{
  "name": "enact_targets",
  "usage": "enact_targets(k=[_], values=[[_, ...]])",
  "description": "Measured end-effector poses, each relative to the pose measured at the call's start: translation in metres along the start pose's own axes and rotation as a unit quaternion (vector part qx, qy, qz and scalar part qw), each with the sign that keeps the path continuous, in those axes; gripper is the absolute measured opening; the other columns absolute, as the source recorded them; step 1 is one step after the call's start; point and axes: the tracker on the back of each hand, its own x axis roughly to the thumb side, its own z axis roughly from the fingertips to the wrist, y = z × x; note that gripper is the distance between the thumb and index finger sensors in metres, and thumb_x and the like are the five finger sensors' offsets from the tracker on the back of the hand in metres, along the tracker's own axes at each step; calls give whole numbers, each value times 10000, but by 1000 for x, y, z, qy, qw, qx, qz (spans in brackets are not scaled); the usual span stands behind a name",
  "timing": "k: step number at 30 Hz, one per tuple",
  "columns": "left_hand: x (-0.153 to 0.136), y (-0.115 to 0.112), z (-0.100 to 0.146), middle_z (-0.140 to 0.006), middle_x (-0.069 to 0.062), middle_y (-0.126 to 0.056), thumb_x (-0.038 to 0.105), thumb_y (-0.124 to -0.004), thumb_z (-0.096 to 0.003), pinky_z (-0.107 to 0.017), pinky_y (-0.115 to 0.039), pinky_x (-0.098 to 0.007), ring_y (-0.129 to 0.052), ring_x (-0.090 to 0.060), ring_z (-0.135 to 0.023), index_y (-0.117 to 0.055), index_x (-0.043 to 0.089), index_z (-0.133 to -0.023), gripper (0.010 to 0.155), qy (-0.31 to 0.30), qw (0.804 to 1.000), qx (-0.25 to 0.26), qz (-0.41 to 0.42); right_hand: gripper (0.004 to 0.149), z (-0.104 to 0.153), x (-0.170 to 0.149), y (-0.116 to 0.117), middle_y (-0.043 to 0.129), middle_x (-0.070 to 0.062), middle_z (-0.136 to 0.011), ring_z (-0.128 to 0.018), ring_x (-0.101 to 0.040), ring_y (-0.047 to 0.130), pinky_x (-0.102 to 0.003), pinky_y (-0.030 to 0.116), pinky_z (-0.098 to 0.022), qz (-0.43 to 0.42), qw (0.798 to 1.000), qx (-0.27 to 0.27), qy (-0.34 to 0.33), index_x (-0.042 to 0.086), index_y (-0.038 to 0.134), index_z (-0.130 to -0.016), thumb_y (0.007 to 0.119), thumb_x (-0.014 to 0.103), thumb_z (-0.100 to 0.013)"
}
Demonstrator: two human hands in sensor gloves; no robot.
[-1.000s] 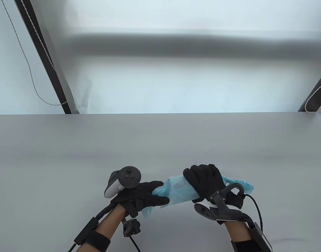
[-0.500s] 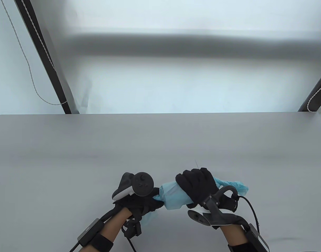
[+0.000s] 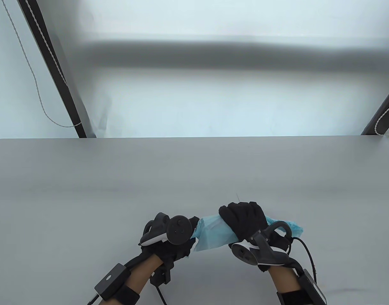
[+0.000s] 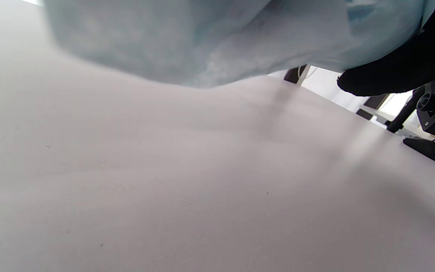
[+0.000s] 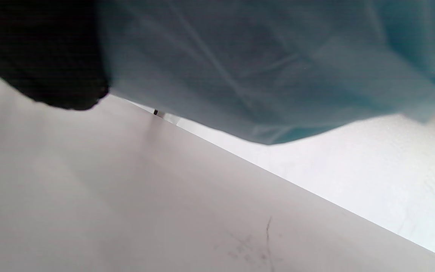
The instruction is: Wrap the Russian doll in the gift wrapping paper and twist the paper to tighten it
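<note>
In the table view, a bundle of light blue wrapping paper [image 3: 215, 233] is held just above the grey table [image 3: 194, 178], near its front edge, between both gloved hands. The Russian doll itself is hidden; it is judged to lie inside the thick middle of the bundle, where the right hand [image 3: 245, 220] is clasped over the top, apparently so that the core is kept from turning. The paper's left end is gathered inside the left hand [image 3: 177, 243], whose fingers are curled round it under the tracker, a hold that suits twisting that end tight. The right end of the paper juts out loose past the right wrist. Compared with a second ago, the left hand has been rolled over so that its tracker faces upward, and the tail of paper that hung below it is no longer seen. In the left wrist view, pale paper [image 4: 202, 41] fills the top above the table, with a black gloved fingertip [image 4: 387, 75] against it. In the right wrist view, the blue paper [image 5: 263, 75] bulges overhead, clear of the table, beside the black glove [image 5: 43, 56].
</note>
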Motion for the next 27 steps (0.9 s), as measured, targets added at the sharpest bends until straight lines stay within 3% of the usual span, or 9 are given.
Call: enact_targets(k=[2,5,7,9,13,17,22,25,27], values=[[-6,2,3,-694,58,-875,510,-644,-602,-363,-819,-450,-926,-135,-423,-227,84,-1119,788,-21,999,-16,32,1193,0,-3,2,573,-207,-1189,-1046,-423,659,-659,548,-814,7,1000,7,7,179,291,-1230,1013,604,-380],[-10,4,7,-969,-78,-700,690,-491,-592,-569,-703,-572,-817,-260,-731,-72,44,-1134,941,-71,990,-58,103,1193,0,-10,4,569,-211,-1188,-1046,-425,654,-657,550,-814,-9,1000,6,22,171,285,-1229,1008,605,-385],[-12,4,8,-1073,-171,-581,622,-319,-606,-621,-630,-631,-716,-351,-844,-86,17,-1152,848,-85,981,-72,159,1195,1,-14,4,565,-208,-1190,-1048,-423,654,-655,548,-815,-9,1000,2,25,171,281,-1228,1008,604,-385],[-17,4,8,-1102,-221,-535,517,-277,-613,-649,-563,-663,-650,-412,-880,-89,7,-1146,762,-91,964,-78,236,1193,3,-16,3,565,-207,-1190,-1048,-422,653,-653,547,-817,-10,1000,0,24,173,282,-1226,1009,604,-384],[-27,7,5,-1110,-292,-489,348,-507,-648,-646,-475,-695,-543,-518,-873,-225,-6,-1142,670,-85,920,-111,366,1191,6,-16,0,563,-203,-1191,-1050,-420,650,-651,539,-821,-13,1000,-7,19,183,286,-1226,1015,597,-379],[-34,13,6,-1100,-327,-519,238,-687,-605,-620,-499,-704,-547,-553,-848,-420,22,-1149,644,-65,917,-96,381,1189,5,-12,-5,568,-208,-1187,-1046,-426,650,-653,537,-821,-10,1000,-20,7,181,301,-1224,1027,586,-374],[-30,17,7,-980,-307,-659,273,-734,-569,-620,-584,-667,-673,-427,-812,-384,75,-1166,719,-10,963,-89,254,1189,5,-4,-8,581,-214,-1180,-1040,-432,655,-655,540,-819,6,999,-30,-13,176,322,-1223,1042,577,-366],[-24,12,4,-962,-297,-677,282,-747,-557,-611,-604,-663,-693,-409,-798,-392,-6,-1148,747,10,969,-108,222,1189,5,-1,-8,588,-212,-1178,-1038,-429,662,-652,543,-820,17,999,-29,-23,177,333,-1221,1050,574,-360],[-23,10,1,-940,-296,-690,295,-768,-545,-611,-599,-666,-699,-400,-791,-565,-12,-1103,668,26,972,-108,206,1191,4,0,-8,593,-212,-1176,-1037,-426,667,-650,547,-821,20,999,-27,-25,175,337,-1221,1052,575,-357]])
